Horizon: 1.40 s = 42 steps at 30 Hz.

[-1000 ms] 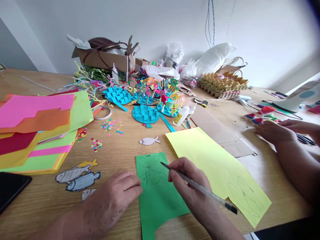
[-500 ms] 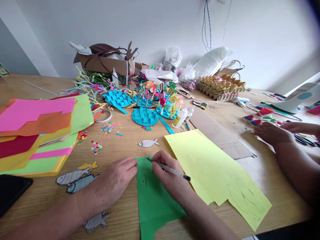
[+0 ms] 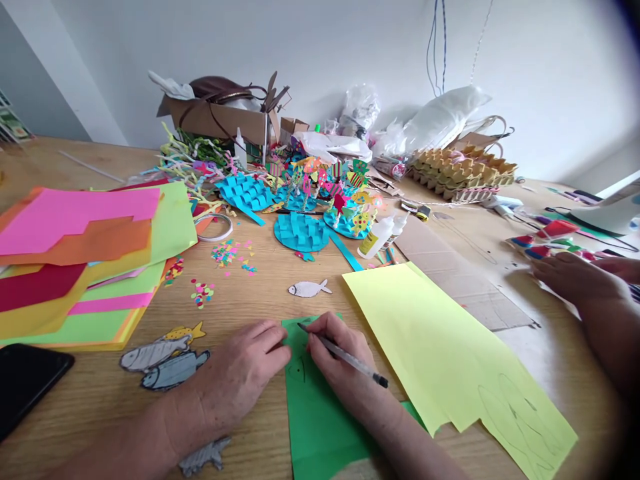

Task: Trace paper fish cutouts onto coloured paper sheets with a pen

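Note:
A sheet of green paper (image 3: 325, 427) lies on the table in front of me, with a drawn eye and a curved line near its top. My right hand (image 3: 340, 353) pinches a grey pen (image 3: 353, 362) with a black end, its tip at the paper's upper part. At the sheet's left edge, my left hand (image 3: 245, 370) presses the paper with curled fingers. Just above lies a white paper fish (image 3: 309, 289). Beside my left forearm are a grey-blue paper fish (image 3: 173, 371), a striped grey fish (image 3: 153, 353) and a yellow fish (image 3: 186, 331), overlapping.
Yellow paper (image 3: 430, 333) with pencilled outlines lies right of the green sheet. Stacked coloured papers (image 3: 105, 240) and a black phone (image 3: 33, 380) sit left. Glue bottles (image 3: 376, 237) and blue woven paper shapes (image 3: 303, 233) stand behind. Another person's hand (image 3: 577, 280) rests at the right.
The whole view has shifted a little, so things sit further right. The pen tip stays near the top of the green paper; both hands keep their hold.

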Available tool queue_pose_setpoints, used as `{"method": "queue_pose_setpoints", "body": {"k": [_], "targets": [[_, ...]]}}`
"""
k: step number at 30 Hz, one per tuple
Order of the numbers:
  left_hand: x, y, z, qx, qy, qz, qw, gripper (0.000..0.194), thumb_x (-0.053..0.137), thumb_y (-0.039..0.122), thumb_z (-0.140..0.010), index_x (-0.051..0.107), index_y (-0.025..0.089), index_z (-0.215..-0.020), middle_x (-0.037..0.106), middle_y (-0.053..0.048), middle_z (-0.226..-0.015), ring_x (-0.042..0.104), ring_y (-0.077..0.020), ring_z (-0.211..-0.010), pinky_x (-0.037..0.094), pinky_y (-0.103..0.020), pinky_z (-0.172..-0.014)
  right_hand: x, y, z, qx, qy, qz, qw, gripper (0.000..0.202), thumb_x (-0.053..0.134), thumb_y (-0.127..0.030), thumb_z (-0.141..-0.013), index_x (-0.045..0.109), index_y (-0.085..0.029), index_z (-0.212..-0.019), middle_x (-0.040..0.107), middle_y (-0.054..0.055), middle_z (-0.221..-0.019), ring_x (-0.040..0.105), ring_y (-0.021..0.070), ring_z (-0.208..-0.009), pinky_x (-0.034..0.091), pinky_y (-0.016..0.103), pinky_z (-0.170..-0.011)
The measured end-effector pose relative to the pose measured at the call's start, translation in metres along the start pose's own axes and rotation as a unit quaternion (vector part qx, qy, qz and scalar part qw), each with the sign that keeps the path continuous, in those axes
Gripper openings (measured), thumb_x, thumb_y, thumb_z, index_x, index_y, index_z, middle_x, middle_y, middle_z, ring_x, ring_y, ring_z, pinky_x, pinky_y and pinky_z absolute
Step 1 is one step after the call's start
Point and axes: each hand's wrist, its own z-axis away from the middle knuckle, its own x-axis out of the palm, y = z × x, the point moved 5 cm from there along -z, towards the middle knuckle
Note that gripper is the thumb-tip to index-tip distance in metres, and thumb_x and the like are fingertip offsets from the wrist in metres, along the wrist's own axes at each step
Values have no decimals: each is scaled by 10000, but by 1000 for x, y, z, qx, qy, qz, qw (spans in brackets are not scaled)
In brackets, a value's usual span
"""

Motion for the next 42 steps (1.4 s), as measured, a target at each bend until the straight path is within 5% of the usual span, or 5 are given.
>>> {"method": "queue_pose_setpoints", "body": {"k": [42], "targets": [[1, -6, 2, -11, -2, 25, 1000, 205, 505, 12, -861, 627, 175, -890, 588, -36, -1013, 526, -204, -951, 478, -327, -848, -7, -6, 3, 15, -52, -22, 998, 102, 447, -143, -692, 448, -216, -620, 383, -68, -486, 378, 109, -462, 287, 219, -468]]}}
